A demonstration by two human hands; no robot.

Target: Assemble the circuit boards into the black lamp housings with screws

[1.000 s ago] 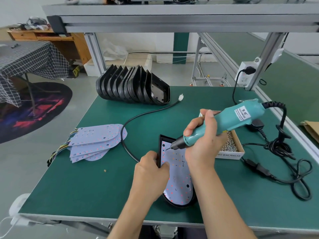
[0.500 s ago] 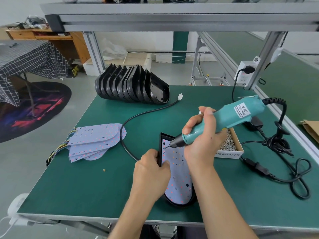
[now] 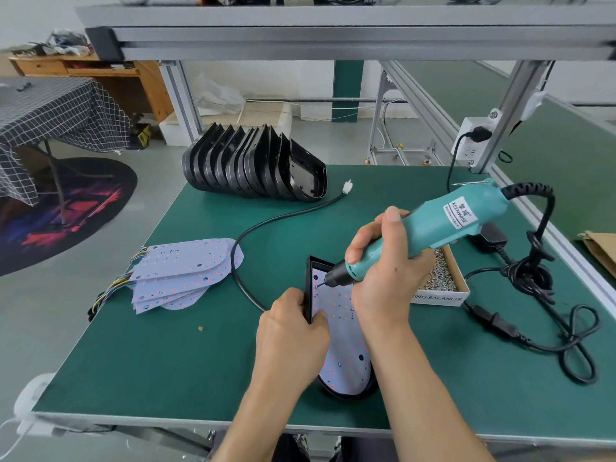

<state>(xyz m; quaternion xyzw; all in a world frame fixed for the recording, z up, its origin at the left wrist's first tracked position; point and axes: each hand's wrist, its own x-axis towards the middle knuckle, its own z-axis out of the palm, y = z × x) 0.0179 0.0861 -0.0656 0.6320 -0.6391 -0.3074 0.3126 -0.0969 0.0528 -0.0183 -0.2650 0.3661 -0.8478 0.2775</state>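
KEENWISE screwdriver (image 3: 430,231) now lower on board (image 3: 343,345)

electric screwdriver (image 3: 443,228) label: "KEENWISE" | screw box (image 3: 441,296) front: "...ING BALANCER", start hidden by hand

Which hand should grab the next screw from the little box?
Probably the left hand. It only steadies the black housing, while the right hand grips the screwdriver. But the screw box sits on the right, behind that hand.
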